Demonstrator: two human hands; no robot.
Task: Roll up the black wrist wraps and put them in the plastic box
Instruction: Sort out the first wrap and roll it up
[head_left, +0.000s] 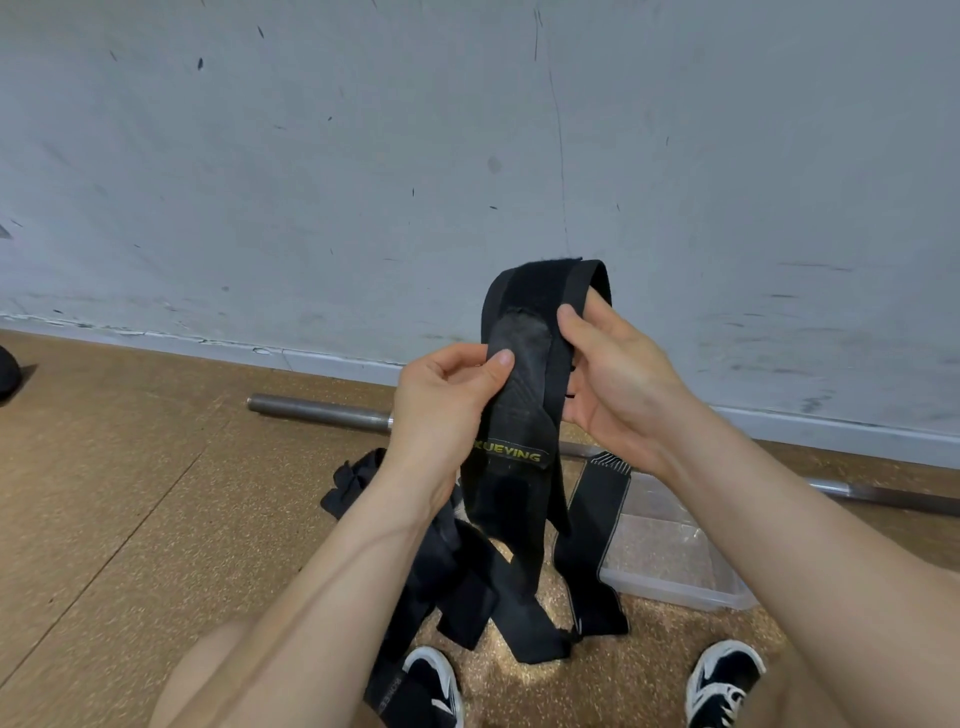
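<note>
Cork floor, box (670, 551) empty: both hands, left (441, 400) and right (618, 379), pinch one wrap (524, 374) unrolled; we judge rolling comes next.

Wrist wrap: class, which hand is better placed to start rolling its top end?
Probably the right hand: it grips the wrist wrap nearest the folded top; the left hand pinches lower, steadying it.

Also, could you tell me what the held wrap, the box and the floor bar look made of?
Held wrap: black woven elastic fabric, matte, with a fuzzy hook-and-loop patch, seemingly. Box: clear plastic, glossy; floor shows through. Bar: likely steel, dull grey sheen.
</note>
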